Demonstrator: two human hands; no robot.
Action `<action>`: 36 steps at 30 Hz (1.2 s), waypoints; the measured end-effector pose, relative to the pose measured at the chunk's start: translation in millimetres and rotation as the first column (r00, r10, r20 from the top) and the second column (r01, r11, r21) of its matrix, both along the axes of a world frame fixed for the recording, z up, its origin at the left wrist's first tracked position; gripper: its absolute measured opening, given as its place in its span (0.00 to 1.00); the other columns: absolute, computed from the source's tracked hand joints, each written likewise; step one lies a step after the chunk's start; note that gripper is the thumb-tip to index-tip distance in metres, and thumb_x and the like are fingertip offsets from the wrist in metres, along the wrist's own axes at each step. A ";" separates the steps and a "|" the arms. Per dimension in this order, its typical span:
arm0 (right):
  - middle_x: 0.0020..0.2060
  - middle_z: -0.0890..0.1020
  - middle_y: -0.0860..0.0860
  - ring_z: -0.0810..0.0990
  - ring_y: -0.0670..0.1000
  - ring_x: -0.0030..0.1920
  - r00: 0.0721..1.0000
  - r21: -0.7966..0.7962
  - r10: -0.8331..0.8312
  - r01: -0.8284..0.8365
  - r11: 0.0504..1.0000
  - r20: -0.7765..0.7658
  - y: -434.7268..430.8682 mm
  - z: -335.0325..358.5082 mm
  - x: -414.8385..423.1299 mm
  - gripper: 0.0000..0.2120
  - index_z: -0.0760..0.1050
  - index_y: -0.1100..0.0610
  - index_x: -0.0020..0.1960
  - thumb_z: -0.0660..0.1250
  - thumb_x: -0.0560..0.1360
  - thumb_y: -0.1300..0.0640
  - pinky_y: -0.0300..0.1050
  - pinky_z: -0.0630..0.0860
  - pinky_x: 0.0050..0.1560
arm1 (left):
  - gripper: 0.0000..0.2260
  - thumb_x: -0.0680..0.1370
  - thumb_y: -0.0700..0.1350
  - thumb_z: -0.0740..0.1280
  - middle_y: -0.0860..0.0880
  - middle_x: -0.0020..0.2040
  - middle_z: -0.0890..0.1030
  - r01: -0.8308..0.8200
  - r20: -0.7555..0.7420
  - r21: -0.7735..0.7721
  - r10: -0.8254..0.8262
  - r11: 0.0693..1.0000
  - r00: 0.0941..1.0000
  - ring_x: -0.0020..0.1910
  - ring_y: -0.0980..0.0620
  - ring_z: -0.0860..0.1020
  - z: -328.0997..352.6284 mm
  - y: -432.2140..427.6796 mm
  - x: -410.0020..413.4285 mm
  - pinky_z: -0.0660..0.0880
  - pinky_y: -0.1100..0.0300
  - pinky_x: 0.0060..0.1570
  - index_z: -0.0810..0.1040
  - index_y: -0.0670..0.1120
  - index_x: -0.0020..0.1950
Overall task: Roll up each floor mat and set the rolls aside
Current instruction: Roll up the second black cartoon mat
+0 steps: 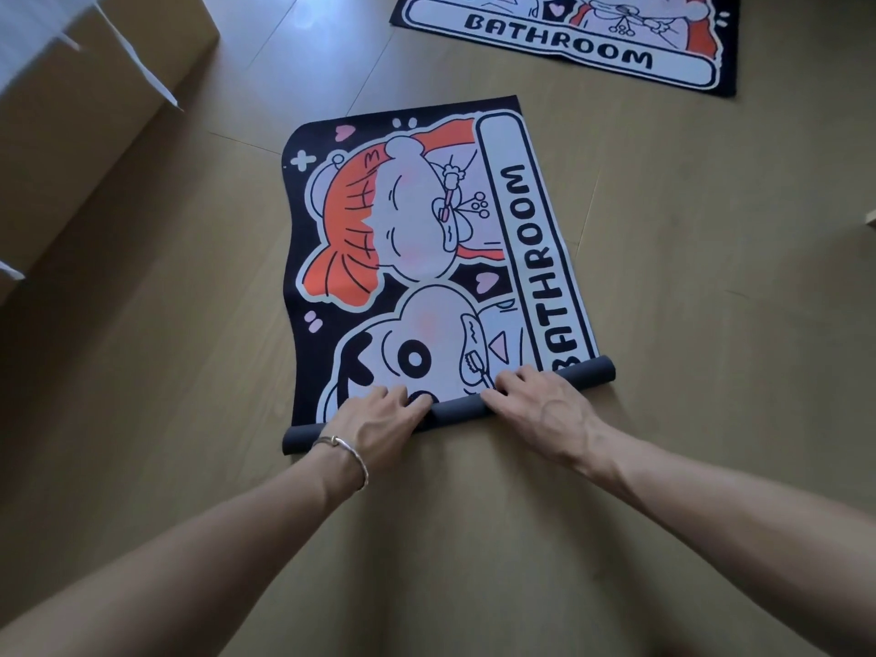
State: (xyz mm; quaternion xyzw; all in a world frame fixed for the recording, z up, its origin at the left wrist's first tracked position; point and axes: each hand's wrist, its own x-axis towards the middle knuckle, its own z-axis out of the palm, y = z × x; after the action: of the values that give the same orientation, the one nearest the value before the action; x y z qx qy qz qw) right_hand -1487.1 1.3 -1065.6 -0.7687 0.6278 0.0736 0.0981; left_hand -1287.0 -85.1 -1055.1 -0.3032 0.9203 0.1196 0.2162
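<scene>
A black floor mat (417, 239) with an orange and white cartoon and the word BATHROOM lies on the wooden floor in front of me. Its near end is curled into a thin dark grey roll (455, 410). My left hand (379, 419), with a bracelet on the wrist, presses on the left half of the roll. My right hand (540, 395) grips the right half, fingers curled over it. A second mat (592, 45) of the same design lies flat at the far right, partly cut off by the frame's top edge.
A large cardboard box (95, 111) stands at the far left, with white sheets hanging over it. A small pale object (870, 225) shows at the right edge. Bare wooden floor (711, 348) surrounds the mat.
</scene>
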 end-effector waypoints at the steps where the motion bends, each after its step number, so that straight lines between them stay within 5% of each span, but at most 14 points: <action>1: 0.35 0.76 0.56 0.73 0.56 0.30 1.000 0.024 -0.010 0.009 1.000 0.015 -1.5 -1.2 -0.2 0.16 0.76 0.60 0.44 0.68 0.60 0.74 0.46 0.68 0.25 | 0.10 0.81 0.43 0.54 0.47 0.55 0.69 0.021 -0.012 0.005 -0.021 1.000 1.000 0.52 0.47 0.70 0.9 2.8 0.4 0.66 0.55 0.36 0.64 0.48 0.63; 4: 0.44 0.77 0.58 0.75 0.59 0.39 0.999 0.054 -0.037 0.035 0.998 0.037 -6.7 -4.0 -3.8 0.15 0.74 0.61 0.53 0.61 0.70 0.73 0.50 0.68 0.33 | 0.11 0.82 0.49 0.55 0.48 0.57 0.68 0.006 -0.049 0.012 -0.005 1.000 0.999 0.53 0.48 0.69 -2.9 6.9 -0.4 0.71 0.55 0.38 0.67 0.45 0.62; 9: 0.37 0.78 0.56 0.75 0.56 0.32 1.000 -0.049 -0.024 0.025 0.998 0.018 -8.4 -5.1 -7.3 0.16 0.79 0.59 0.45 0.70 0.59 0.71 0.47 0.73 0.29 | 0.09 0.83 0.46 0.52 0.47 0.54 0.69 -0.097 -0.040 0.051 0.099 0.994 0.994 0.50 0.48 0.69 -13.1 -5.2 -6.1 0.67 0.55 0.38 0.67 0.46 0.59; 18: 0.43 0.78 0.59 0.77 0.60 0.41 0.999 -0.038 -0.025 0.023 0.999 -0.046 -10.3 -11.6 -3.5 0.23 0.76 0.60 0.58 0.63 0.64 0.69 0.56 0.77 0.45 | 0.09 0.82 0.47 0.55 0.48 0.53 0.71 -0.213 -0.050 -0.018 0.212 0.977 0.976 0.50 0.47 0.72 -18.2 -18.3 -9.2 0.65 0.55 0.36 0.67 0.49 0.62; 21: 0.51 0.76 0.59 0.76 0.61 0.51 0.997 0.027 -0.047 0.049 0.998 -0.057 -21.2 -9.5 1.5 0.21 0.72 0.58 0.63 0.61 0.71 0.67 0.58 0.71 0.54 | 0.11 0.70 0.40 0.72 0.48 0.44 0.75 -0.130 -0.191 -0.176 0.095 0.976 0.977 0.38 0.48 0.75 -17.3 -17.3 -8.1 0.65 0.58 0.23 0.75 0.46 0.50; 24: 0.61 0.70 0.57 0.69 0.59 0.61 0.996 0.114 -0.062 0.069 0.991 -0.058 -31.3 -6.1 0.3 0.21 0.64 0.56 0.69 0.54 0.77 0.66 0.57 0.64 0.62 | 0.06 0.67 0.41 0.72 0.48 0.40 0.76 -0.027 -0.241 -0.259 -0.038 0.966 0.970 0.34 0.47 0.75 -23.4 -12.6 -3.4 0.68 0.59 0.24 0.77 0.45 0.42; 30: 0.62 0.69 0.57 0.68 0.59 0.62 0.993 0.157 -0.039 0.057 0.986 -0.112 -35.8 -2.4 -0.6 0.23 0.61 0.57 0.70 0.50 0.76 0.66 0.57 0.62 0.65 | 0.15 0.62 0.38 0.73 0.48 0.41 0.77 -0.013 -0.142 -0.250 -0.023 0.968 0.990 0.37 0.47 0.76 -18.2 -11.7 -5.9 0.69 0.57 0.29 0.79 0.46 0.48; 33: 0.58 0.73 0.60 0.73 0.62 0.57 0.992 0.097 -0.037 0.049 0.994 -0.122 -35.5 -5.3 -1.2 0.27 0.66 0.61 0.69 0.47 0.71 0.65 0.61 0.67 0.60 | 0.17 0.75 0.36 0.63 0.49 0.55 0.72 -0.079 -0.095 -0.134 0.066 0.988 0.993 0.52 0.47 0.72 -14.5 -23.2 -14.4 0.67 0.56 0.41 0.71 0.49 0.62; 36: 0.52 0.76 0.62 0.76 0.63 0.50 0.994 -0.017 -0.026 0.024 1.000 -0.102 -34.8 -10.1 -0.3 0.25 0.72 0.62 0.63 0.57 0.66 0.68 0.61 0.74 0.52 | 0.18 0.78 0.37 0.56 0.49 0.58 0.71 -0.209 -0.085 -0.025 0.206 0.978 0.975 0.56 0.47 0.71 -9.1 -37.4 -21.4 0.71 0.53 0.45 0.68 0.52 0.66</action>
State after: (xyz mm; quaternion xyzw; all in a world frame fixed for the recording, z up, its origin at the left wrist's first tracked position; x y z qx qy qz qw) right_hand -1487.4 -33.5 -1075.7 -0.7567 0.6421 0.1069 0.0608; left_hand -1308.4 -122.5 -1064.2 -0.3960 0.8937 0.1385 0.1593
